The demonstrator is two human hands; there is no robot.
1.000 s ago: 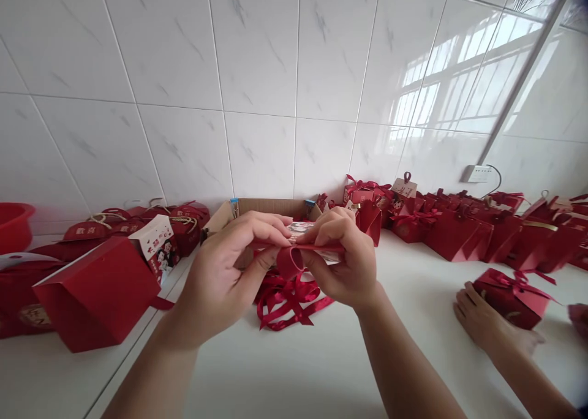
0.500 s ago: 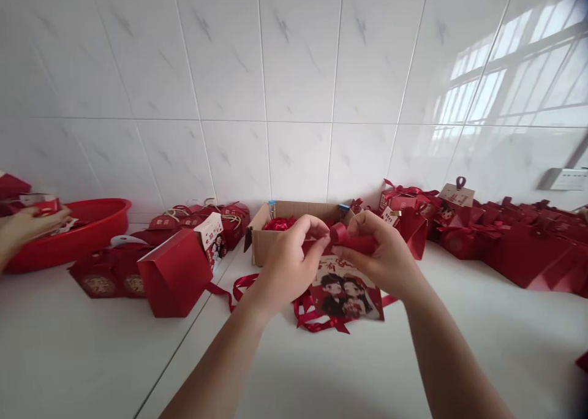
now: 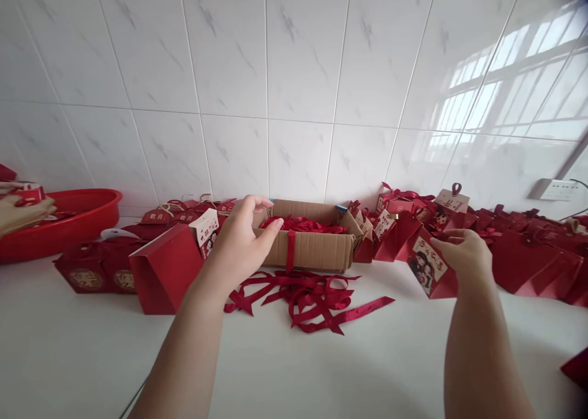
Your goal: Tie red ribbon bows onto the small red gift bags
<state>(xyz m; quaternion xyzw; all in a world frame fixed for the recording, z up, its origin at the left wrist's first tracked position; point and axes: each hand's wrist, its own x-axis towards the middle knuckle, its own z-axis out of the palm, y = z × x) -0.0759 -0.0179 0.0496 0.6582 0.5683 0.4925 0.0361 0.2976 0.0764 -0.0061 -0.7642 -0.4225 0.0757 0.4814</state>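
My right hand [image 3: 466, 253] has its fingers closed on the top of a red gift box [image 3: 432, 264] with a cartoon couple on its pale front; the box is at the right, beside other red boxes. Raised at centre left, my left hand [image 3: 245, 238] holds nothing, its thumb and fingers apart. Behind it stands a cardboard box [image 3: 316, 250] filled with red ribbon, one strip hanging over its front. Loose red ribbons [image 3: 321, 299] lie tangled on the white table in front of the cardboard box. A plain-sided red gift box [image 3: 168, 269] stands left of my left hand.
Rows of finished-looking red boxes [image 3: 528, 260] line the right side. Darker red boxes with gold emblems [image 3: 92, 272] stand at the left. Past them is a red basin [image 3: 87, 217], where another person's hand [image 3: 27, 214] holds something red. A tiled wall [image 3: 303, 70] closes off the back.
My right hand has carried the couple-printed gift box from the centre to the right. My left hand has let go and moved left, uncovering the ribbons and cardboard box.
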